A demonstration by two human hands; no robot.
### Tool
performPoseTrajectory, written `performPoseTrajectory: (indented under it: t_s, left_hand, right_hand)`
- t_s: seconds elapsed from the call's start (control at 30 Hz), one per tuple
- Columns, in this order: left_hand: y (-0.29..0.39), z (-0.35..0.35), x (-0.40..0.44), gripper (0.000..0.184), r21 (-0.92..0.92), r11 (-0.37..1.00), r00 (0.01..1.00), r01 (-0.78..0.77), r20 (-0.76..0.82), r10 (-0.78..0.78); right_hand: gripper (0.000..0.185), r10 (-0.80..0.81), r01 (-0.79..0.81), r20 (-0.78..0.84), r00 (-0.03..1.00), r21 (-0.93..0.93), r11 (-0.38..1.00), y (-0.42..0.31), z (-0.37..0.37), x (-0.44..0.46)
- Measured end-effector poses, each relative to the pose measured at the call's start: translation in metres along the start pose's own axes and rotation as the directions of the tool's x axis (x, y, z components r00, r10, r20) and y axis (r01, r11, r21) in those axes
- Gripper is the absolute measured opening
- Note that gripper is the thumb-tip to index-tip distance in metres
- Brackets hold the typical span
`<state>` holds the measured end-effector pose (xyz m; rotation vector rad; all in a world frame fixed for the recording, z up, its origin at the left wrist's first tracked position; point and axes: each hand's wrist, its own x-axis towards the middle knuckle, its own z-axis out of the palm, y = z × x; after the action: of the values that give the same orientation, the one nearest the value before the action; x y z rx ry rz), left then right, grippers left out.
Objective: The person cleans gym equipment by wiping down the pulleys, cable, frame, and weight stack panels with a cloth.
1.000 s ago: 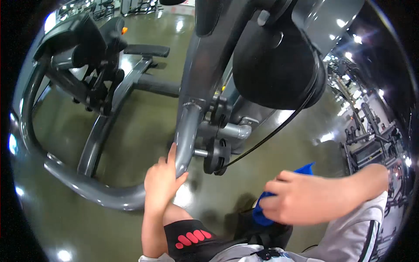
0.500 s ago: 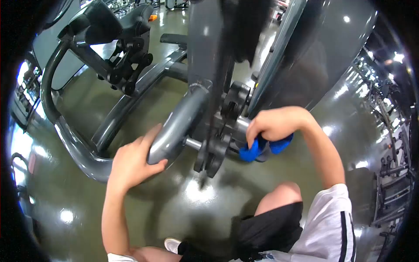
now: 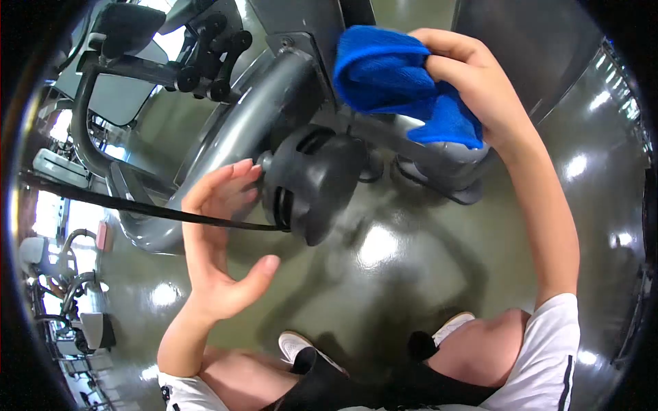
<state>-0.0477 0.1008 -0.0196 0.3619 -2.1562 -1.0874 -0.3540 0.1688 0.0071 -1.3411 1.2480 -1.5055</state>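
A blue cloth (image 3: 391, 75) hangs bunched from my right hand (image 3: 473, 85), whose thumb and fingers pinch its right side. It is held up in front of the machine's dark panels, above a grey foot of the frame. My left hand (image 3: 223, 253) is open with curved fingers, the thumb spread apart. Its fingertips are close to the black pulley (image 3: 312, 181); whether they touch it is unclear. A black cable (image 3: 137, 205) runs from the pulley across my left fingers toward the left edge. Behind that hand is the thick grey tube (image 3: 253, 116) of the machine.
A padded seat part (image 3: 127, 31) and black joints of the machine are at the upper left. More gym equipment (image 3: 72, 274) stands along the left edge. Below are my two white shoes (image 3: 301, 346) on the shiny green floor (image 3: 377, 274).
My left hand has come off the grey tube and opened beside the pulley. My right hand has lifted the blue cloth up. The view has moved closer to the pulley.
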Motion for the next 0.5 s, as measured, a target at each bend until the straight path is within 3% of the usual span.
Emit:
performPoseTrajectory:
  t_s: [0.07, 0.13, 0.2, 0.27, 0.33, 0.4, 0.47, 0.5]
  left_hand:
    - [-0.003, 0.011, 0.000, 0.082, 0.050, 0.999, 1.000, 0.007, 0.013, -0.008]
    - [-0.009, 0.020, 0.001, 0.086, 0.092, 0.996, 1.000, 0.008, 0.020, -0.010]
    - [-0.018, 0.027, 0.004, 0.089, 0.140, 0.990, 1.000, -0.003, 0.001, 0.003]
    - [-0.024, 0.037, 0.005, 0.090, 0.109, 0.993, 0.999, 0.035, -0.033, -0.032]
    - [-0.023, 0.047, 0.009, 0.091, 0.005, 0.998, 0.992, 0.063, -0.111, -0.062]
    - [-0.031, 0.043, 0.009, 0.091, 0.217, 0.976, 0.998, -0.019, -0.056, 0.032]
    - [-0.027, 0.049, 0.014, 0.088, 0.174, 0.982, 0.993, -0.074, -0.075, 0.088]
    - [-0.025, 0.048, 0.014, 0.088, 0.176, 0.981, 0.993, -0.076, -0.070, 0.090]
  right_hand:
    - [0.031, -0.030, 0.045, -0.150, 0.988, 0.097, 0.994, 0.012, -0.005, -0.012]
    - [0.031, -0.032, 0.052, -0.147, 0.989, 0.134, 0.990, 0.021, -0.002, -0.020]
    - [0.032, -0.258, 0.250, -0.270, 0.928, -0.063, 0.966, 0.033, 0.016, -0.024]
    - [0.036, -0.644, 0.553, -0.142, 0.752, -0.396, 0.733, 0.046, 0.030, -0.029]
    - [0.036, -0.734, 0.630, 0.017, 0.679, -0.525, 0.571, 0.048, 0.051, -0.045]
    - [0.030, -0.880, 0.815, 0.149, 0.451, -0.472, 0.338, 0.073, 0.073, -0.038]
    - [0.026, -0.883, 0.808, 0.223, 0.412, -0.538, 0.241, 0.100, 0.085, -0.040]
    - [0.030, -0.865, 0.792, 0.202, 0.459, -0.535, 0.295, 0.105, 0.082, -0.040]
